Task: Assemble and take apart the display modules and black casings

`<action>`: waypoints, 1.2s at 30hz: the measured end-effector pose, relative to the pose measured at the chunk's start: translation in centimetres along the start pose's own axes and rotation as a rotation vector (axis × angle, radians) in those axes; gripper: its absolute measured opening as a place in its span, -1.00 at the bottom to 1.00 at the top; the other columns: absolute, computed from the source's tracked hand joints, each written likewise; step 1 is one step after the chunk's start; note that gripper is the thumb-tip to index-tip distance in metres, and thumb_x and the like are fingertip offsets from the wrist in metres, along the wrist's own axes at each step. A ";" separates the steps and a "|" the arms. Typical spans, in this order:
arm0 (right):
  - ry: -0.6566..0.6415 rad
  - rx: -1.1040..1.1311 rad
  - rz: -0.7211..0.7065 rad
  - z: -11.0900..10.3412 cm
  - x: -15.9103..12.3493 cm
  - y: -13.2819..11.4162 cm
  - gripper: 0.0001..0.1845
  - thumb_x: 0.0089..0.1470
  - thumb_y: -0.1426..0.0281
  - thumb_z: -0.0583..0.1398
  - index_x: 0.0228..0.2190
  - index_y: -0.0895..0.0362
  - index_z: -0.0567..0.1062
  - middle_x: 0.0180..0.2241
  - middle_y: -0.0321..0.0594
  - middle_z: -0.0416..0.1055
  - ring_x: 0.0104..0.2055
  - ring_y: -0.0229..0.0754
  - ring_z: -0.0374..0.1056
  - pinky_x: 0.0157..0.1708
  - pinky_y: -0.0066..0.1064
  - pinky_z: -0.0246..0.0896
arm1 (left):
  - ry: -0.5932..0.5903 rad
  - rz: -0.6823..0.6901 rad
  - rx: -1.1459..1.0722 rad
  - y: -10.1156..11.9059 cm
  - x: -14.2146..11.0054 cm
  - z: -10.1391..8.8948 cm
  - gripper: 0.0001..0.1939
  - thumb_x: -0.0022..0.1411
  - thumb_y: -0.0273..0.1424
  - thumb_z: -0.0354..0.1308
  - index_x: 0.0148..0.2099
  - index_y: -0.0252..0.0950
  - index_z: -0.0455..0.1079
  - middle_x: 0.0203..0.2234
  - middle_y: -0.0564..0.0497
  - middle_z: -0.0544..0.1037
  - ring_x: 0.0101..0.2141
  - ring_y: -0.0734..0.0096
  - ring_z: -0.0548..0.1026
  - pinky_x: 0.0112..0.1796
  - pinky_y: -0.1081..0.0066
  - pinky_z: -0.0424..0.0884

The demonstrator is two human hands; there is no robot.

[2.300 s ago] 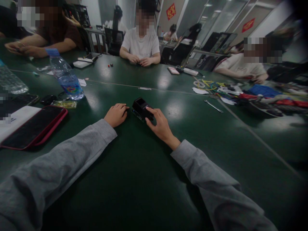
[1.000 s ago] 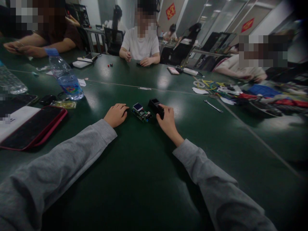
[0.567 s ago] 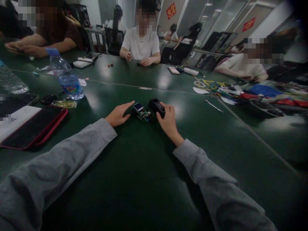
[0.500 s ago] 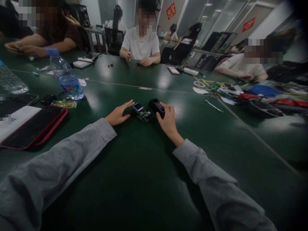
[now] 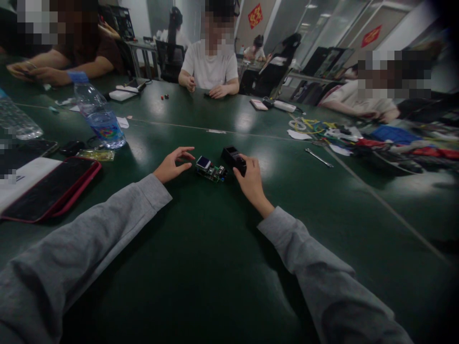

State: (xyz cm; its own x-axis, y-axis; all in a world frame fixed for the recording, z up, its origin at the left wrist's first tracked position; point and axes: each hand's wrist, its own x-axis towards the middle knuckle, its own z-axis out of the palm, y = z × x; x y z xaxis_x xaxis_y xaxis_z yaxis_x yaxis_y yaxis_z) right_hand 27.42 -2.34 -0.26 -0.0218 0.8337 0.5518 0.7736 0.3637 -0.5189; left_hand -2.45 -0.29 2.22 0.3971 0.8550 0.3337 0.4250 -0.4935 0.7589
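A green circuit board (image 5: 212,173) with a small screen (image 5: 203,162) at its left end lies on the dark green table (image 5: 201,248). Just left of it, my left hand (image 5: 174,164) is open, fingers spread and apart from the board. My right hand (image 5: 250,179) has its thumb and fingers around the near end of a black rectangular case (image 5: 231,156), which rests on the table right of the board. The fingers hide part of that case.
A water bottle (image 5: 102,122) and a phone in a red case (image 5: 50,193) are on the left. A wrench (image 5: 319,157) lies to the right, before a pile of cables and cloth (image 5: 390,143). Across the table sits a person in a white shirt (image 5: 210,62).
My left hand has drawn back slightly to the left, its fingers more curved. The circuit board has turned a little and shifted slightly left. My right hand stays on the black case.
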 end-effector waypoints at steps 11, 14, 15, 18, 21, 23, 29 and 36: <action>-0.054 0.392 -0.172 -0.9 0.1 -4.1 -0.58 0.23 0.25 0.12 0.10 0.02 0.27 0.06 -0.11 0.28 0.07 -0.09 0.28 0.05 -0.17 0.30 | 0.071 -0.141 -0.126 -1.8 0.7 0.3 -0.54 0.18 -0.52 0.00 0.15 -0.35 0.22 -0.11 -0.17 0.55 -0.08 0.30 0.51 0.00 0.17 0.41; -0.152 0.384 -0.238 -1.3 -0.3 -5.4 -0.61 0.23 0.29 0.13 0.08 0.01 0.31 0.04 -0.14 0.30 0.07 -0.07 0.28 0.06 -0.15 0.29 | 0.063 -0.124 -0.096 -1.9 0.7 0.3 -0.54 0.19 -0.53 -0.02 0.15 -0.37 0.22 -0.11 -0.17 0.55 -0.08 0.32 0.52 -0.02 0.21 0.42; -0.181 0.372 -0.254 -1.5 -0.4 -5.5 -0.61 0.22 0.30 0.14 0.08 0.01 0.31 0.03 -0.13 0.31 0.07 -0.07 0.28 0.06 -0.14 0.28 | 0.064 -0.122 -0.087 -1.9 0.7 0.3 -0.55 0.19 -0.53 -0.03 0.15 -0.37 0.22 -0.11 -0.17 0.55 -0.09 0.32 0.52 -0.03 0.21 0.43; -0.261 0.340 -0.288 -1.8 -0.6 -5.2 -0.61 0.21 0.31 0.14 0.07 0.03 0.33 0.00 -0.12 0.33 0.04 -0.06 0.30 0.05 -0.11 0.29 | 0.063 -0.125 -0.091 -2.0 0.7 0.4 -0.55 0.18 -0.55 -0.02 0.13 -0.35 0.25 -0.13 -0.15 0.57 -0.11 0.31 0.53 -0.02 0.17 0.43; -0.305 0.325 -0.307 -1.8 -0.5 -4.6 -0.59 0.20 0.31 0.16 0.08 0.03 0.33 -0.03 -0.13 0.34 0.01 -0.07 0.32 0.03 -0.13 0.30 | 0.031 -0.125 -0.125 -1.7 0.7 0.3 -0.54 0.14 -0.57 0.00 0.11 -0.36 0.28 -0.13 -0.16 0.56 -0.09 0.29 0.53 0.00 0.13 0.41; -0.323 0.317 -0.300 -1.7 -0.4 -4.3 -0.57 0.19 0.31 0.18 0.09 0.02 0.33 -0.02 -0.14 0.34 0.02 -0.07 0.32 0.03 -0.12 0.30 | -0.021 -0.107 -0.138 -1.3 0.6 0.1 -0.51 0.10 -0.57 0.04 0.12 -0.35 0.28 -0.07 -0.18 0.53 -0.03 0.26 0.50 0.03 0.12 0.39; -0.341 0.469 -0.200 -0.9 -0.8 -3.9 -0.57 0.15 0.27 0.23 0.04 0.01 0.34 0.03 -0.15 0.32 0.07 -0.07 0.30 0.02 -0.12 0.34 | -0.180 -0.018 -0.142 -0.6 0.3 -0.2 -0.35 0.05 -0.52 0.16 0.22 -0.26 0.19 0.16 -0.21 0.36 0.17 0.15 0.34 0.14 0.03 0.27; -0.397 0.469 -0.205 -0.6 -0.9 -3.7 -0.57 0.06 0.30 0.30 -0.03 0.04 0.37 -0.01 -0.16 0.37 0.04 -0.06 0.34 0.04 -0.09 0.31 | -0.207 0.009 -0.079 -1.0 0.2 0.1 -0.26 0.06 -0.33 0.28 0.27 -0.24 0.14 0.18 -0.21 0.35 0.18 0.12 0.32 0.15 0.06 0.25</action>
State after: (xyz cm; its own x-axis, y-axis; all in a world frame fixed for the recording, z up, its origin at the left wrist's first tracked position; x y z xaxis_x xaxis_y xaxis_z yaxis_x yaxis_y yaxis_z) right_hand 24.93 -4.69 1.58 -0.4419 0.7853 0.4336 0.3717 0.6003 -0.7082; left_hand -2.73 0.34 1.45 0.5627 0.7957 0.2243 0.3590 -0.4796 0.8007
